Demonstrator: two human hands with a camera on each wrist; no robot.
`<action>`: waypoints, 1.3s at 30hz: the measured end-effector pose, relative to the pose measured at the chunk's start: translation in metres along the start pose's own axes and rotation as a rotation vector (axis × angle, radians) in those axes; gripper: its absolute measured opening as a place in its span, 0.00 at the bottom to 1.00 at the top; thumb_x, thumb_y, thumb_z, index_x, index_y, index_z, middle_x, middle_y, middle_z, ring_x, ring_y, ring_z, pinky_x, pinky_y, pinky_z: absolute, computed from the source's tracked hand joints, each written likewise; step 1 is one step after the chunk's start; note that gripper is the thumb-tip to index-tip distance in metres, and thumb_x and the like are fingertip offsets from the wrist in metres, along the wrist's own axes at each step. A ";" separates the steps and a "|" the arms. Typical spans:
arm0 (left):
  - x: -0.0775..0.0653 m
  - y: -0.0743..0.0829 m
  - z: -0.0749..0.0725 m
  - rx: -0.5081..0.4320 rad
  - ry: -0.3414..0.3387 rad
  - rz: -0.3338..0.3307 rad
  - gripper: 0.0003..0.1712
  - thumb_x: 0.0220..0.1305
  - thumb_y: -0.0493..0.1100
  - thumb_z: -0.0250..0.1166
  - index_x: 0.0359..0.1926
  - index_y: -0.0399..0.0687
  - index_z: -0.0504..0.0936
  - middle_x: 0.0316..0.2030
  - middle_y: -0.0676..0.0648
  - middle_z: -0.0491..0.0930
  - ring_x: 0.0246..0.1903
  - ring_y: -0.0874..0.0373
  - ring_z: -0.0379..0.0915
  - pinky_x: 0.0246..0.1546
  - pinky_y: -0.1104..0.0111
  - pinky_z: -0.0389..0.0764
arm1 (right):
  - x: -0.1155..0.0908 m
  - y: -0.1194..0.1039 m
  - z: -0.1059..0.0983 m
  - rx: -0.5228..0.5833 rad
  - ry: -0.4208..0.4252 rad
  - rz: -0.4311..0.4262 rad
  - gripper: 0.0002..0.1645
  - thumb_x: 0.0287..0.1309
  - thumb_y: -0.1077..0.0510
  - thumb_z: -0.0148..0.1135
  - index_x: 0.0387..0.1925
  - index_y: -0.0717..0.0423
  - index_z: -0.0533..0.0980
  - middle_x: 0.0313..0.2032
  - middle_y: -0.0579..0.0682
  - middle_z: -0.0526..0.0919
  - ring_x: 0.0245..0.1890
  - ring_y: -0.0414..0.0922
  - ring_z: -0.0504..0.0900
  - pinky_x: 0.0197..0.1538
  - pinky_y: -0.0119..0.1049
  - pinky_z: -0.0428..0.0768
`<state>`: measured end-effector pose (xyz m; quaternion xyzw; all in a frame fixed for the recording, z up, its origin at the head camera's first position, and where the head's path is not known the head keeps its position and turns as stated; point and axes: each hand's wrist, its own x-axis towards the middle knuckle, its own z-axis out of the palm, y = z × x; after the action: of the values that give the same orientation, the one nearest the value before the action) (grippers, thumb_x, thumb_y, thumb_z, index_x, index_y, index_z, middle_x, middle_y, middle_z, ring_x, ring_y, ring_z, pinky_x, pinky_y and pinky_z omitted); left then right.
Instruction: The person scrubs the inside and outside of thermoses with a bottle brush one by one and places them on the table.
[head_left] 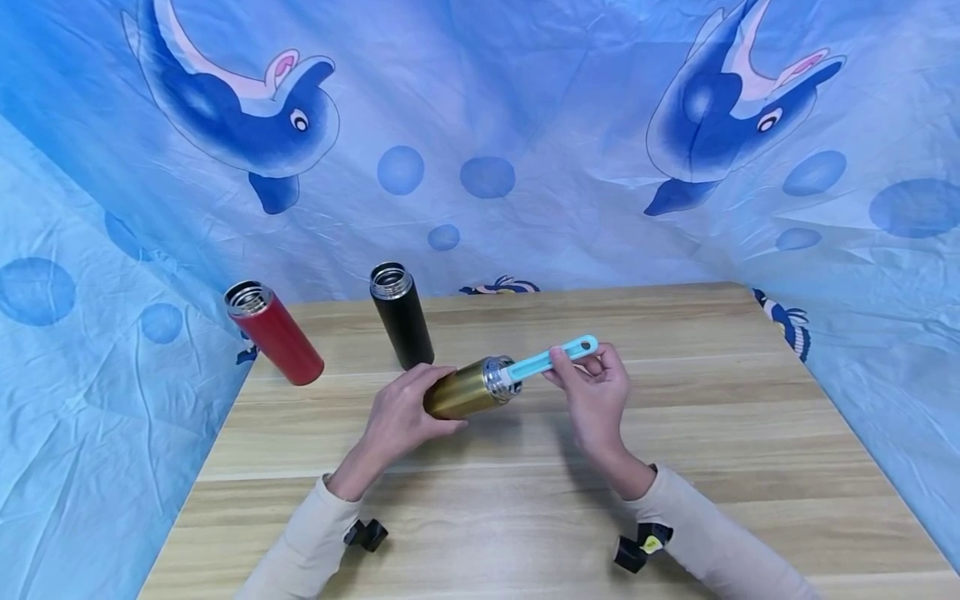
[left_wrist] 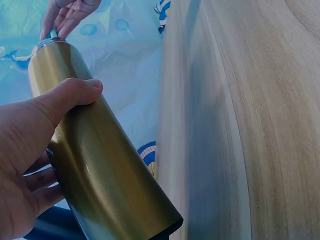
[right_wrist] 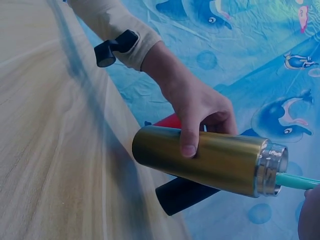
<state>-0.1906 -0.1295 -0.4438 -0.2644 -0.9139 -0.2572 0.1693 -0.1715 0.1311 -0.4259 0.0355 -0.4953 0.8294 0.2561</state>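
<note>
My left hand (head_left: 405, 411) grips a gold metal bottle (left_wrist: 107, 165) round its body and holds it tilted, its uncapped mouth toward the right. In the right wrist view the bottle's threaded steel neck (right_wrist: 271, 169) shows plainly. A turquoise handle (head_left: 551, 360) with a hole at its end sticks out of the mouth. My right hand (head_left: 596, 396) pinches this handle near the holed end between thumb and fingers. Whatever lies at the handle's other end is hidden inside the bottle.
An uncapped red bottle (head_left: 281, 342) stands at the table's back left. Beside it, just beyond my left hand, stands an uncapped black bottle (head_left: 405, 321). The wooden table (head_left: 712, 375) ends at a blue cloth backdrop (head_left: 562, 125) printed with dolphins.
</note>
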 end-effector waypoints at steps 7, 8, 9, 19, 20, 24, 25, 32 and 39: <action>-0.001 -0.001 0.000 -0.014 -0.023 -0.001 0.42 0.38 0.55 0.86 0.56 0.49 0.84 0.48 0.49 0.84 0.39 0.58 0.78 0.36 0.62 0.82 | -0.001 0.004 0.001 0.001 -0.039 0.037 0.13 0.59 0.75 0.66 0.44 0.63 0.76 0.35 0.53 0.88 0.32 0.44 0.90 0.42 0.42 0.87; -0.001 -0.002 0.000 -0.015 -0.026 -0.002 0.42 0.38 0.55 0.86 0.56 0.49 0.84 0.48 0.49 0.84 0.39 0.57 0.78 0.36 0.62 0.82 | -0.001 0.004 0.001 -0.006 -0.046 0.035 0.13 0.60 0.74 0.67 0.45 0.64 0.76 0.36 0.54 0.88 0.32 0.44 0.89 0.42 0.42 0.87; -0.001 -0.002 0.000 -0.015 -0.030 -0.006 0.42 0.38 0.55 0.86 0.57 0.49 0.83 0.48 0.50 0.84 0.39 0.58 0.78 0.36 0.62 0.82 | -0.001 0.005 0.000 -0.014 -0.055 0.035 0.13 0.60 0.73 0.67 0.45 0.65 0.77 0.37 0.55 0.88 0.32 0.43 0.89 0.42 0.41 0.87; -0.002 -0.004 -0.003 -0.022 -0.043 -0.050 0.42 0.38 0.55 0.86 0.56 0.49 0.83 0.48 0.50 0.83 0.39 0.57 0.78 0.35 0.62 0.81 | 0.000 0.002 0.000 -0.020 -0.066 0.036 0.08 0.59 0.71 0.70 0.40 0.68 0.81 0.34 0.54 0.89 0.32 0.44 0.90 0.40 0.42 0.87; -0.002 -0.004 -0.003 -0.019 -0.045 -0.050 0.42 0.39 0.56 0.86 0.56 0.48 0.83 0.47 0.50 0.83 0.39 0.57 0.78 0.35 0.63 0.81 | 0.001 0.001 0.000 -0.024 -0.065 0.028 0.08 0.59 0.71 0.70 0.40 0.69 0.81 0.34 0.54 0.89 0.32 0.44 0.90 0.39 0.42 0.87; -0.003 -0.003 -0.002 -0.011 -0.058 -0.053 0.41 0.39 0.56 0.86 0.56 0.48 0.83 0.47 0.50 0.83 0.38 0.57 0.77 0.35 0.63 0.80 | 0.004 -0.002 0.000 -0.051 -0.059 -0.024 0.10 0.60 0.69 0.70 0.42 0.71 0.80 0.35 0.55 0.89 0.31 0.43 0.90 0.39 0.41 0.87; -0.003 -0.003 -0.002 -0.012 -0.059 -0.055 0.41 0.39 0.56 0.86 0.56 0.49 0.83 0.47 0.50 0.83 0.38 0.57 0.77 0.35 0.64 0.80 | 0.004 -0.003 0.000 -0.052 -0.056 -0.036 0.10 0.60 0.68 0.70 0.42 0.70 0.81 0.35 0.56 0.88 0.31 0.43 0.89 0.38 0.41 0.87; -0.004 -0.001 -0.001 -0.012 -0.060 -0.036 0.41 0.38 0.56 0.86 0.56 0.49 0.84 0.46 0.50 0.83 0.37 0.58 0.77 0.34 0.64 0.80 | 0.008 -0.007 0.002 -0.008 -0.035 -0.069 0.16 0.59 0.71 0.69 0.48 0.66 0.78 0.36 0.55 0.88 0.33 0.44 0.90 0.40 0.40 0.87; -0.006 -0.002 -0.002 -0.014 -0.076 -0.061 0.42 0.38 0.56 0.86 0.56 0.49 0.83 0.47 0.50 0.83 0.38 0.58 0.77 0.35 0.64 0.79 | 0.010 -0.011 0.001 0.061 -0.021 -0.070 0.18 0.58 0.75 0.67 0.49 0.65 0.75 0.34 0.52 0.87 0.36 0.46 0.90 0.40 0.42 0.87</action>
<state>-0.1865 -0.1342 -0.4452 -0.2471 -0.9255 -0.2586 0.1245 -0.1750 0.1382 -0.4133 0.0691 -0.4708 0.8343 0.2786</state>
